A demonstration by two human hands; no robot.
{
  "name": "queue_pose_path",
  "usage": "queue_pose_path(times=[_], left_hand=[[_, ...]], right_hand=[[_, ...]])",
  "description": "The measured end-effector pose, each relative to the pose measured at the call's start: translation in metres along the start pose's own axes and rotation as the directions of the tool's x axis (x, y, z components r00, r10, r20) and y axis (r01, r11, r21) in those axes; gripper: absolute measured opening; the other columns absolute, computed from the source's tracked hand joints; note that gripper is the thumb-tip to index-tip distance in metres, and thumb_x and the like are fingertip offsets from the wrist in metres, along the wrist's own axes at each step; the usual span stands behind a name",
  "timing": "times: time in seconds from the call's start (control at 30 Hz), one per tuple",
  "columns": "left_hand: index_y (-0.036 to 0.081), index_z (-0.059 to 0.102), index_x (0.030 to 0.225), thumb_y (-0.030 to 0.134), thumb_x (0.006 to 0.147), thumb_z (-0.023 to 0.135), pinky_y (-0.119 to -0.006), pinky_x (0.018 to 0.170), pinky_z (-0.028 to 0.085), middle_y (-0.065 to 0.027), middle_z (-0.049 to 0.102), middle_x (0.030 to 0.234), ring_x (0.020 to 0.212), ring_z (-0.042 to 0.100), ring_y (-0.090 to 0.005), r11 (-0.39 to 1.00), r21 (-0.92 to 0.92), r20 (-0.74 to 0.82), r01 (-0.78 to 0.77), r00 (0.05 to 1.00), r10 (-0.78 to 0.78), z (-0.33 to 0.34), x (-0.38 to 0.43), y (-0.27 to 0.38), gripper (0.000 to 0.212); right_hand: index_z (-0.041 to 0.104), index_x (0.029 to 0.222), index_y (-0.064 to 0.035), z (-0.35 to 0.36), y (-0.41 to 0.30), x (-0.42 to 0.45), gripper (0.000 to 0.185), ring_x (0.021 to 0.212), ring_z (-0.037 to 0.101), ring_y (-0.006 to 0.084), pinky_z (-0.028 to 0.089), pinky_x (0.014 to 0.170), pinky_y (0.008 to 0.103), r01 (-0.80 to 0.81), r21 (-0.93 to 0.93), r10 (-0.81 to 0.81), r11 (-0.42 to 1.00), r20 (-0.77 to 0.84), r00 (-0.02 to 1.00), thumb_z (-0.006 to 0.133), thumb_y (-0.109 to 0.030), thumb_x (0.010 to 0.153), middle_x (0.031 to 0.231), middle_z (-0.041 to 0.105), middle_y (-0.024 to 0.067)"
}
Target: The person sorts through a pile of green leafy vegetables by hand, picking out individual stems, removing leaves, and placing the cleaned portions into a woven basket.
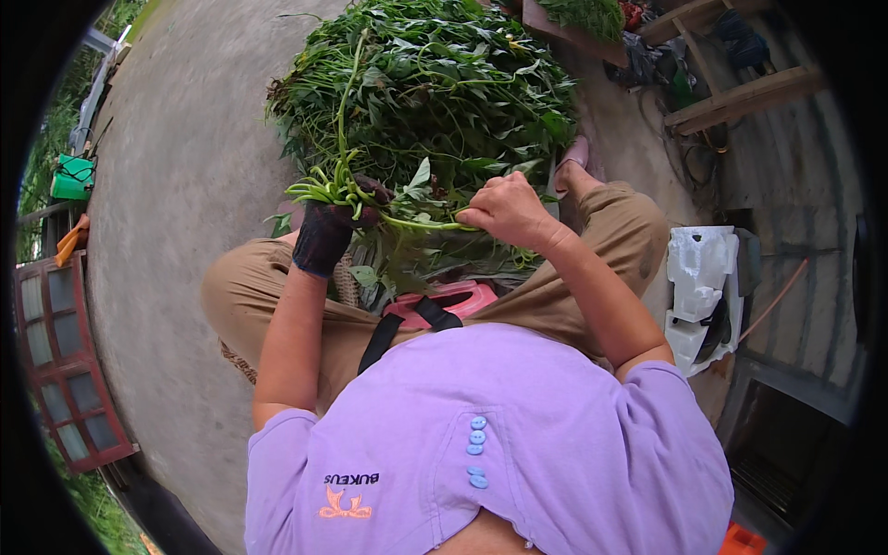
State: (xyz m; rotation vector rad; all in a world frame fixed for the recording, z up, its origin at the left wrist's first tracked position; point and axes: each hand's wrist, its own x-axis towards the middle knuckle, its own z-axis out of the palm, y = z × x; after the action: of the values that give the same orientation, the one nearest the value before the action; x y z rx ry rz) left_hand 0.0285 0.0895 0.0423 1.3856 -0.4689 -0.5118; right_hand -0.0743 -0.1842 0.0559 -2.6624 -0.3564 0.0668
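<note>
My left hand (326,232), in a dark glove, is closed around a bunch of green stems (331,186) whose ends stick out over the fist. One long vine (343,104) rises from the bunch towards the heap. Bare, my right hand (510,211) pinches a green stem (423,225) that stretches across from the left fist. Leaves (416,182) hang between the two hands. Beyond them lies a large heap of leafy green vines (430,90) on the concrete floor. Below the hands, loose leaves partly cover a dark sheet and a pink plastic thing (444,303) between my legs.
Grey concrete (187,139) spreads to the left, with a red-framed window panel (73,361) and a green container (72,177) at its edge. White foam packing (701,277) stands to the right. A wooden frame (746,100) and a board with more greens (583,31) are at upper right.
</note>
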Motion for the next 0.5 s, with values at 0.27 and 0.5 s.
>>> queue_pose_path(times=[0.27,0.5], left_hand=[[0.002,0.06,0.096,0.001,0.074,0.066,-0.04,0.087,0.05,-0.014,0.065,0.1,0.098,0.062,-0.028,0.987,0.118,0.064,-0.106,0.993,0.099,-0.013,-0.006,0.002,0.023],[0.001,0.062,0.093,0.007,0.07,0.071,-0.045,0.092,0.047,-0.0132,0.066,0.096,0.096,0.063,-0.0316,0.95,-0.302,0.007,-0.073,0.997,0.078,-0.002,-0.004,-0.001,0.025]], right_hand=[[0.07,0.085,-0.0111,0.026,0.008,0.038,0.018,0.085,0.064,0.0307,0.05,0.075,0.0417,-0.261,0.225,0.285,0.939,-0.081,0.955,0.064,-0.027,0.079,0.09,0.068,0.0092],[0.072,0.089,-0.0107,0.052,0.021,0.078,0.026,0.084,0.065,0.0261,0.05,0.075,0.038,-0.392,0.08,0.315,0.916,0.46,0.83,0.07,-0.031,0.073,0.085,0.069,0.0079]])
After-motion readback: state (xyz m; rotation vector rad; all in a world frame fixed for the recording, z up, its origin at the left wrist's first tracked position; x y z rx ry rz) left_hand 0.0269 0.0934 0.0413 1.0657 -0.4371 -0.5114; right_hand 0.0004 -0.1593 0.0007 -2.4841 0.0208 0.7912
